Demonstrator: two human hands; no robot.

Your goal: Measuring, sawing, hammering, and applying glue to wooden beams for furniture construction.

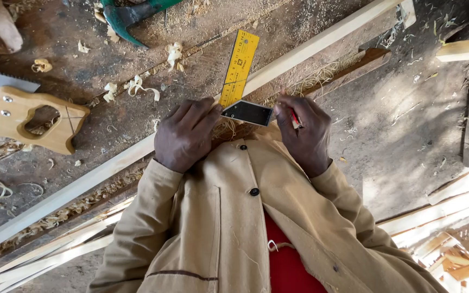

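A long pale wooden strip (109, 165) runs diagonally across the workbench. A try square with a yellow ruled blade (238, 68) and dark stock (248, 113) lies across it. My left hand (184, 134) presses on the strip and holds the square's stock in place. My right hand (303, 133) grips a red pencil (295, 118) beside the stock's right end, its tip near the strip. My tan buttoned coat sleeves fill the lower middle.
A hand saw with a wooden handle (25, 116) lies at the left. A green-handled tool (128, 15) rests at the top. Wood shavings (137, 84) litter the bench. Loose wooden slats (451, 239) lie at lower right, with another slat (465, 50) at upper right.
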